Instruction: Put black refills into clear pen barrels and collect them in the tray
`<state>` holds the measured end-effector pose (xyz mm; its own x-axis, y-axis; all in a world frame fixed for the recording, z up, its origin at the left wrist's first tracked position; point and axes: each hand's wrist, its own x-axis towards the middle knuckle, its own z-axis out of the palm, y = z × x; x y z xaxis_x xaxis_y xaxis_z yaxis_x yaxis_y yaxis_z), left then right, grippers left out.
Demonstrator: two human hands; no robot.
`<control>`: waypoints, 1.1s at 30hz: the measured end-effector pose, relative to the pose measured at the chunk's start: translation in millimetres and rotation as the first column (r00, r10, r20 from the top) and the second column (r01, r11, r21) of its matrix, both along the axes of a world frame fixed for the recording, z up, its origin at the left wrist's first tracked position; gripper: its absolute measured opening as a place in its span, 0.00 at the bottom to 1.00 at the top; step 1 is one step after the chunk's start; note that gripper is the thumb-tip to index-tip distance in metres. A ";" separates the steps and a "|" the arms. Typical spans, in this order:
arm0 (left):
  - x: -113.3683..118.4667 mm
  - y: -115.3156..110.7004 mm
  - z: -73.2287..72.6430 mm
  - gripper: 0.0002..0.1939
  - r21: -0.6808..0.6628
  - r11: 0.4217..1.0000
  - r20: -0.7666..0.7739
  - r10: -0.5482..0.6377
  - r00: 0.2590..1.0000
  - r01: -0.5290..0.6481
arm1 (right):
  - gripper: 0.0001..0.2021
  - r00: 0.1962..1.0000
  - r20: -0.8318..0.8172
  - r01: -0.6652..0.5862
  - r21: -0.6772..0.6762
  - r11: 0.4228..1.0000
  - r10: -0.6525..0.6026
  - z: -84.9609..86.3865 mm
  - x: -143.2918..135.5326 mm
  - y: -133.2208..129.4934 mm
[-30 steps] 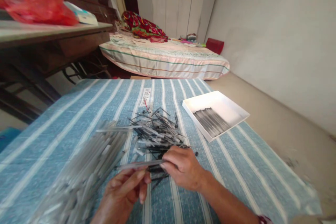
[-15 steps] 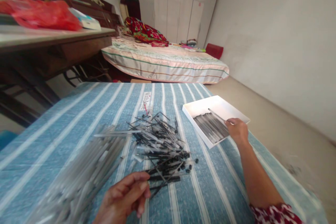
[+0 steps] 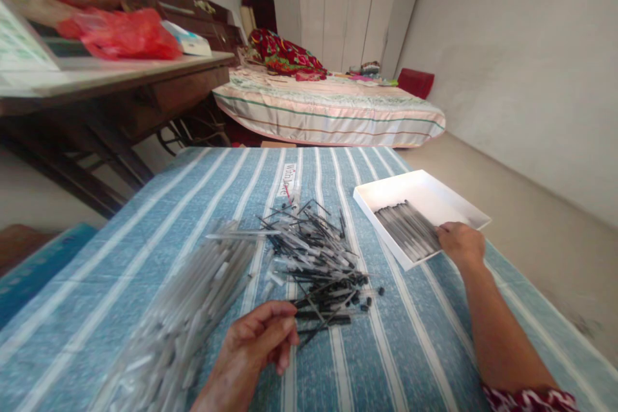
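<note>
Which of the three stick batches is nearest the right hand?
The dark row inside the white box; the middle heap and left pile lie outside it.

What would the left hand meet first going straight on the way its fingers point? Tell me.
Likely the loose black sticks at the near end of the pile, just beyond the fingertips of the left hand; depth there is unclear.

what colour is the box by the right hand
The box by the right hand is plain white; it shows best in the head view.
</note>
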<state>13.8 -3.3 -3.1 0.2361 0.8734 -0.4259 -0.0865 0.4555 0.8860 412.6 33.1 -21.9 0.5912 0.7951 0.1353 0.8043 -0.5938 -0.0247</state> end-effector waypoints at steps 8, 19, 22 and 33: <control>3.1 -1.1 3.7 0.11 0.021 0.999 -0.041 0.039 0.998 -0.039 | 0.18 1.000 0.030 0.008 -0.033 0.999 -0.007 -1.8 4.4 -2.4; -11.0 9.1 5.6 0.08 0.237 0.955 -0.174 0.223 0.959 -0.179 | 0.17 0.999 0.031 0.015 0.072 0.997 -0.017 -3.8 5.8 -11.6; -20.5 15.6 -1.9 0.06 0.313 0.923 -0.240 0.304 0.922 -0.223 | 0.17 0.998 0.060 0.002 0.225 0.974 -0.016 2.2 -4.7 -16.1; -39.5 22.1 -10.1 0.09 0.613 0.735 -0.722 0.371 0.584 0.291 | 0.08 0.590 0.009 -0.618 0.649 0.444 0.807 12.8 -130.7 -26.8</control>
